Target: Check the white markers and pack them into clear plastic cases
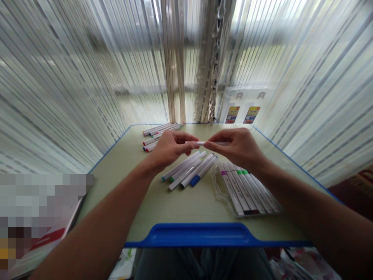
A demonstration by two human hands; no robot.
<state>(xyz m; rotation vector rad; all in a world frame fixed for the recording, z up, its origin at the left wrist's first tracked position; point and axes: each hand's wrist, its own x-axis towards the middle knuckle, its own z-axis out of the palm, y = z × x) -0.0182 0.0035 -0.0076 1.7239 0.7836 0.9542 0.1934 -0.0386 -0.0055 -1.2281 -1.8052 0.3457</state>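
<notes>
My left hand (174, 147) and my right hand (240, 146) meet above the middle of the table, both closed in a pinch on one slim white marker (201, 143). It lies level between them, its ends hidden by my fingers. Just below, several white markers (189, 171) with coloured ends lie side by side on the tabletop. Below my right hand is a clear plastic tray (217, 190) with a row of markers (239, 190), some banded purple or green; my right forearm covers part of it.
Another group of markers (157, 130) lies at the back left, partly behind my left hand. A clear case (244, 95) with two labels stands at the back right. The pale table (116, 171) has a blue edge and front trough (201, 234). Sheer string curtains (140, 70) surround it.
</notes>
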